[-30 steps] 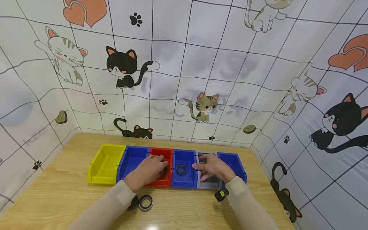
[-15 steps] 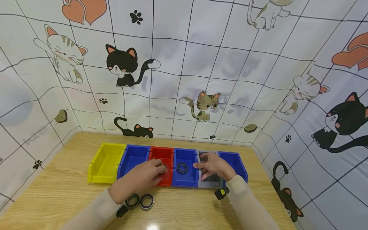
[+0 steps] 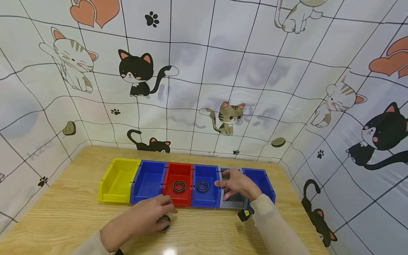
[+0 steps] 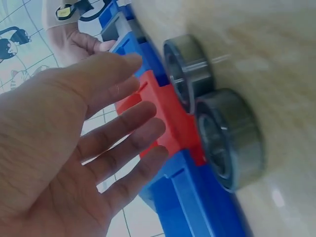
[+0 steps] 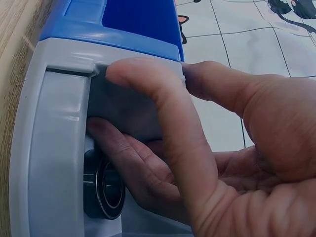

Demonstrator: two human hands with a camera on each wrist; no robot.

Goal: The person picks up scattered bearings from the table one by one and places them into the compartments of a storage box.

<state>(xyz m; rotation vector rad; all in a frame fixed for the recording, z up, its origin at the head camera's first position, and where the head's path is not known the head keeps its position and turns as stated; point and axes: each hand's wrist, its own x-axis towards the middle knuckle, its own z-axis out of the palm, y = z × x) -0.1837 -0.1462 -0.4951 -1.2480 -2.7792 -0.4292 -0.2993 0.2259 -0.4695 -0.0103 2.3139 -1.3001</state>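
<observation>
My left hand [image 3: 149, 216] hovers low over the table with its fingers spread. In the left wrist view it holds nothing; one ball bearing [image 4: 200, 64] and a second bearing [image 4: 245, 140] stand out beside its fingertips, on the table before the bins. The left hand partly covers them in the head view. A bearing [image 3: 179, 191] lies in the red bin [image 3: 178, 202], and another bearing [image 3: 202, 191] in the blue bin [image 3: 204, 202] beside it. My right hand [image 3: 239, 184] reaches into the grey bin [image 5: 57, 148], fingers loosely bent, next to a bearing [image 5: 93, 192] there.
The bins stand joined in a row. A yellow bin [image 3: 116, 198] and a blue bin [image 3: 148, 193] are on the left, another blue bin [image 3: 262, 180] at the right end. Behind the wooden table [image 3: 204, 233] hangs a cat-print curtain [image 3: 188, 71].
My left hand has let go of the bearing in the red bin and moved back, down and left, to the bearings on the table. The right hand stays in place.
</observation>
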